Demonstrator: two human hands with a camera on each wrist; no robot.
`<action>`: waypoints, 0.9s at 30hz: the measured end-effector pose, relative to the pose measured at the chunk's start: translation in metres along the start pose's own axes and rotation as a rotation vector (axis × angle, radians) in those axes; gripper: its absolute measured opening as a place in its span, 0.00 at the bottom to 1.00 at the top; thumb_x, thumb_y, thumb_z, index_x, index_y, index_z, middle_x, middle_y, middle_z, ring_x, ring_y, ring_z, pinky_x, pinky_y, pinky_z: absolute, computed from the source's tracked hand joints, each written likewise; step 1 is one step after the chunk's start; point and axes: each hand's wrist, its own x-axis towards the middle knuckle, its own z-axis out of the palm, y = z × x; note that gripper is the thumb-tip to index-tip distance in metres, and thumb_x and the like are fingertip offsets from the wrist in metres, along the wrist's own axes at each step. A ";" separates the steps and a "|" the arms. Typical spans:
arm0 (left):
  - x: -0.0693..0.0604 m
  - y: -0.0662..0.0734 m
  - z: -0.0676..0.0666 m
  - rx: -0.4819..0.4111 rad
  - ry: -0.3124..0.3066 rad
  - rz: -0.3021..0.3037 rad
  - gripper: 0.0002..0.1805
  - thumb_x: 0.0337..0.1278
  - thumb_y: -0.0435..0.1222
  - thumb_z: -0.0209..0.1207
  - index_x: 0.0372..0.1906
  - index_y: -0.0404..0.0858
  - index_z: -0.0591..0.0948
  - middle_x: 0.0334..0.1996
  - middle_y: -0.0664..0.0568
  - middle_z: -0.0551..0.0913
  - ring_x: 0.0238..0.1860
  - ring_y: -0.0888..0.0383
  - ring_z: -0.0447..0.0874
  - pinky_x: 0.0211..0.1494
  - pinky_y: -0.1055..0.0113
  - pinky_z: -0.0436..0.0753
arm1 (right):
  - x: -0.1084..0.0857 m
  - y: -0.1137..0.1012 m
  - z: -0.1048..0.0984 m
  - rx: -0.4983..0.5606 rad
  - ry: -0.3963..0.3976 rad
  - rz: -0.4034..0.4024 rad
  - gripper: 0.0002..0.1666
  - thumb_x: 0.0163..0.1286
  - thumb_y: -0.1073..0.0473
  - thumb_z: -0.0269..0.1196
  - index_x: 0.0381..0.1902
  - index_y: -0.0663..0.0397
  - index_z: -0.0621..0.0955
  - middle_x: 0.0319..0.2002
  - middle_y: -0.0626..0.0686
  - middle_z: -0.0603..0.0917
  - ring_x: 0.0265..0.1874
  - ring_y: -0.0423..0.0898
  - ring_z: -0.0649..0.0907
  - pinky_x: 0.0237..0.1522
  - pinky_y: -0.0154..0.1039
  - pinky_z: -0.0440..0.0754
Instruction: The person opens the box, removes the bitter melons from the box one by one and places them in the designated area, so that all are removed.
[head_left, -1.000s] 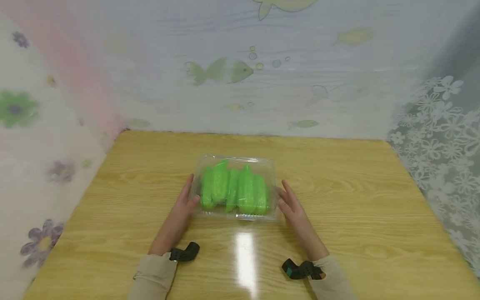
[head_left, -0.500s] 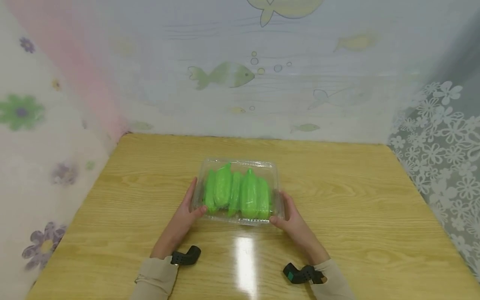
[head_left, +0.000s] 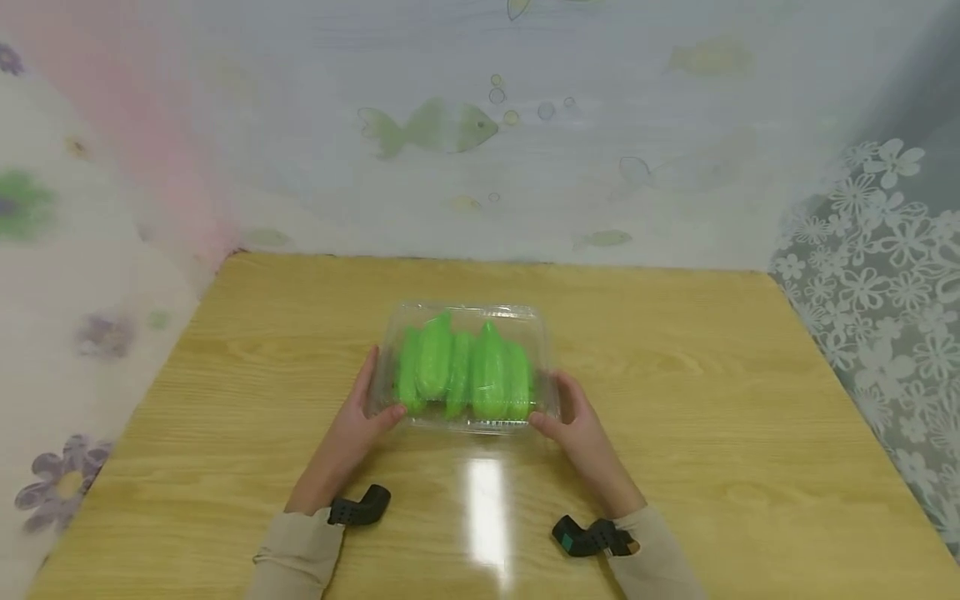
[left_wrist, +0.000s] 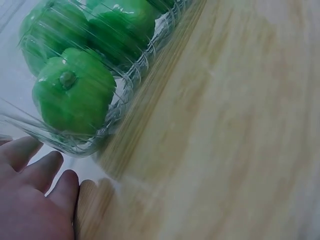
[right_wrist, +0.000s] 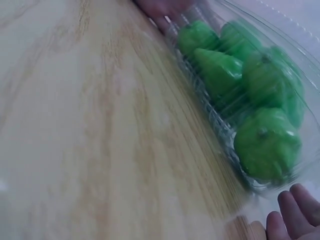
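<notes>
One clear plastic container (head_left: 517,311) is seen on one wooden table (head_left: 712,417). Inside it, five green pieces (head_left: 491,379) are counted from above (whether others are hidden underneath cannot be told). Two hands are shown: one left hand (head_left: 360,421) and one right hand (head_left: 583,429). On the near side, two black wrist devices (head_left: 360,507) and two beige sleeves (head_left: 296,546) are seen, one of each per arm. On the far wall (head_left: 315,192), one striped fish (head_left: 427,127) is pictured, and five bubbles (head_left: 546,111) are grouped to its right.
</notes>
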 end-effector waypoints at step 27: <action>0.007 0.019 -0.007 -0.053 -0.042 -0.111 0.49 0.52 0.43 0.60 0.65 0.69 0.37 0.68 0.63 0.34 0.67 0.58 0.33 0.65 0.51 0.42 | 0.010 0.005 0.002 0.291 -0.093 -0.046 0.25 0.66 0.63 0.51 0.60 0.56 0.62 0.19 0.52 0.74 0.21 0.43 0.73 0.29 0.36 0.72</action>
